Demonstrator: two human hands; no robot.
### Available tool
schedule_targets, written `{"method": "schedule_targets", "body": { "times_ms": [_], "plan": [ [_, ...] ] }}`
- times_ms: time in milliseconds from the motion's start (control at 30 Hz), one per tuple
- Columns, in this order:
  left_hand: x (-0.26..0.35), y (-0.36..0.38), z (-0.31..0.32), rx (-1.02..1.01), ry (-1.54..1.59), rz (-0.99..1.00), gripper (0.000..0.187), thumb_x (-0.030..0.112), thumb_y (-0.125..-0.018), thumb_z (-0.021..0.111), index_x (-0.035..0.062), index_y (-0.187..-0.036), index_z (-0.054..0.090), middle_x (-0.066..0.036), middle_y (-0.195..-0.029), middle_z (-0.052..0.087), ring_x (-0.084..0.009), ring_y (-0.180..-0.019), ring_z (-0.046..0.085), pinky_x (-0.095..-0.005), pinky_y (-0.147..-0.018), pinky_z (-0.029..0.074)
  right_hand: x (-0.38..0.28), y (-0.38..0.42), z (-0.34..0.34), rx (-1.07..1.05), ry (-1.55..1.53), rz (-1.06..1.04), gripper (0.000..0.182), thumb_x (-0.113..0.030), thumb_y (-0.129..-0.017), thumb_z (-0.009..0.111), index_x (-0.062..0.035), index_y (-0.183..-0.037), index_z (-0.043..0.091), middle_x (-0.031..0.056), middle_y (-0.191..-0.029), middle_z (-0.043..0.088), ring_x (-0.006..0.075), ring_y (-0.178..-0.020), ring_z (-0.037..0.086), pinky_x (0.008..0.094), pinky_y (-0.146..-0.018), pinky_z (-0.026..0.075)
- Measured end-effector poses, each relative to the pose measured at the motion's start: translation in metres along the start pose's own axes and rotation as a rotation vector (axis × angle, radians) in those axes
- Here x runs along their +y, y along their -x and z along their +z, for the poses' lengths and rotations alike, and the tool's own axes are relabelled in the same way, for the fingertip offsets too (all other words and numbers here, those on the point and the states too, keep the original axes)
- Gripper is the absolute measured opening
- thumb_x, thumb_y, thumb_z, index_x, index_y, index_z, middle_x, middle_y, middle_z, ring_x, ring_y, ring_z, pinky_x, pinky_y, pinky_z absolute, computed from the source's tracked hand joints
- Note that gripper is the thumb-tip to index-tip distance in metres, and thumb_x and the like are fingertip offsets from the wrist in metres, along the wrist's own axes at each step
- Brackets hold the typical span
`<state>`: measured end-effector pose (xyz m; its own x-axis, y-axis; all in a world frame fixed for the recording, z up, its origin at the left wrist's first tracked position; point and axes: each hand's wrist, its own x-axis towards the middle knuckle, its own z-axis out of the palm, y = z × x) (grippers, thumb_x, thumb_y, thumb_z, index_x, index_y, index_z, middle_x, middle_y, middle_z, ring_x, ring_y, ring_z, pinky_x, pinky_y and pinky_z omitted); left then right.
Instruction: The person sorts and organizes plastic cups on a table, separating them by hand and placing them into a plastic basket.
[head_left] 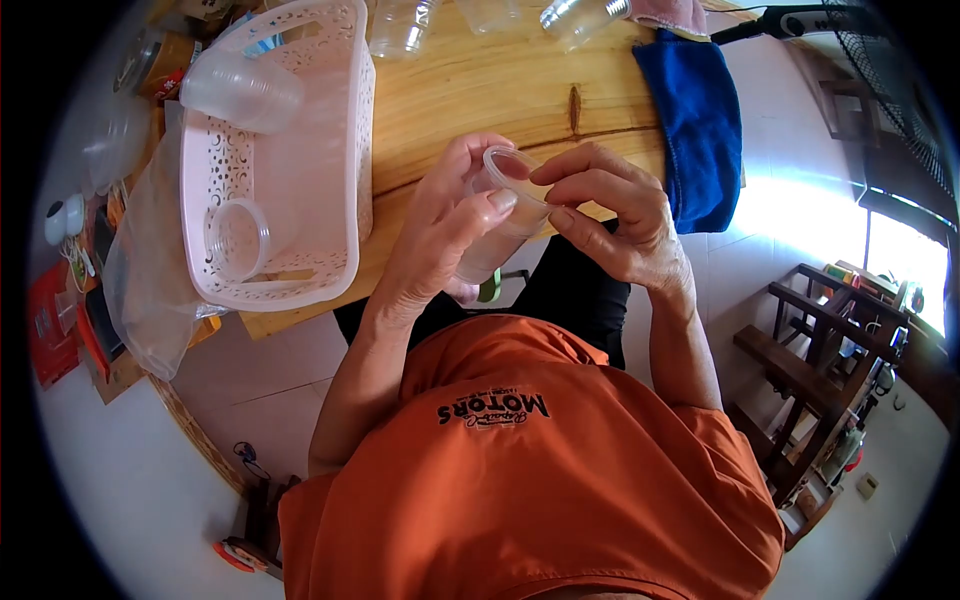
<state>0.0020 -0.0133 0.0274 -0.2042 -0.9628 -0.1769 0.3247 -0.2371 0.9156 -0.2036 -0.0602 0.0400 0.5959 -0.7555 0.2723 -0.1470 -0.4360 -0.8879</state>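
A clear plastic cup [488, 252] is held tilted over the table's front edge, above my lap. My left hand [440, 225] wraps round its side, the thumb lying just below the rim. At the rim's right side, my right hand [630, 215] has its thumb and bent fingers closed on the edge. To the left stands a pale pink plastic basket [352, 190] with a lacy cut-out pattern. Inside it lie a stack of clear cups [240, 92] and another clear cup [238, 240] near the front.
More clear cups [402, 28] lie at the back of the wooden table [480, 95]. A blue towel [695, 135] hangs over its right edge, with a black fan [800, 22] beyond. Left of the basket hangs a clear plastic bag [150, 270]. A dark wooden rack [815, 370] stands at right.
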Motion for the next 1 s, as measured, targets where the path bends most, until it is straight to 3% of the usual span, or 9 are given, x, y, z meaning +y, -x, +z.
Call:
{"method": "schedule_targets", "body": {
  "times_ms": [333, 400, 933, 1000],
  "plan": [
    [-0.002, -0.006, 0.002, 0.059, 0.014, -0.108, 0.050, 0.028, -0.084, 0.050, -0.0009, -0.124, 0.048, -0.012, -0.117, 0.060, -0.0185, -0.107, 0.058, -0.0320, -0.096, 0.045, 0.008, 0.004, 0.003, 0.044, -0.033, -0.036, 0.008, -0.004, -0.082, 0.072, -0.0011, -0.089, 0.068, 0.0123, -0.097, 0.066, 0.0253, -0.083, 0.068, 0.0332, -0.069, 0.055],
    [-0.004, -0.005, 0.001, 0.051, 0.033, -0.107, 0.051, 0.028, -0.083, 0.050, -0.0010, -0.125, 0.048, -0.012, -0.117, 0.060, -0.0189, -0.107, 0.058, -0.0324, -0.096, 0.045, 0.007, 0.005, 0.000, -0.014, -0.038, 0.010, 0.009, -0.006, -0.086, 0.069, -0.0031, -0.094, 0.071, 0.0132, -0.102, 0.067, 0.0243, -0.090, 0.068, 0.0331, -0.075, 0.056],
    [-0.007, -0.006, 0.000, 0.058, 0.067, -0.113, 0.048, 0.027, -0.085, 0.049, -0.0011, -0.124, 0.050, -0.013, -0.116, 0.061, -0.0194, -0.109, 0.059, -0.0331, -0.097, 0.046, 0.010, 0.005, 0.001, -0.015, -0.103, 0.091, 0.017, -0.019, -0.090, 0.067, -0.0032, -0.093, 0.071, 0.0128, -0.097, 0.067, 0.0237, -0.087, 0.067, 0.0333, -0.076, 0.055],
    [-0.008, -0.006, 0.001, 0.050, 0.053, -0.101, 0.047, 0.026, -0.085, 0.049, -0.0011, -0.124, 0.050, -0.012, -0.115, 0.061, -0.0187, -0.108, 0.058, -0.0320, -0.096, 0.046, 0.009, 0.000, 0.000, -0.021, 0.092, 0.002, 0.019, -0.021, -0.091, 0.067, -0.0027, -0.093, 0.071, 0.0117, -0.094, 0.066, 0.0240, -0.084, 0.065, 0.0332, -0.076, 0.054]
  ]
}}
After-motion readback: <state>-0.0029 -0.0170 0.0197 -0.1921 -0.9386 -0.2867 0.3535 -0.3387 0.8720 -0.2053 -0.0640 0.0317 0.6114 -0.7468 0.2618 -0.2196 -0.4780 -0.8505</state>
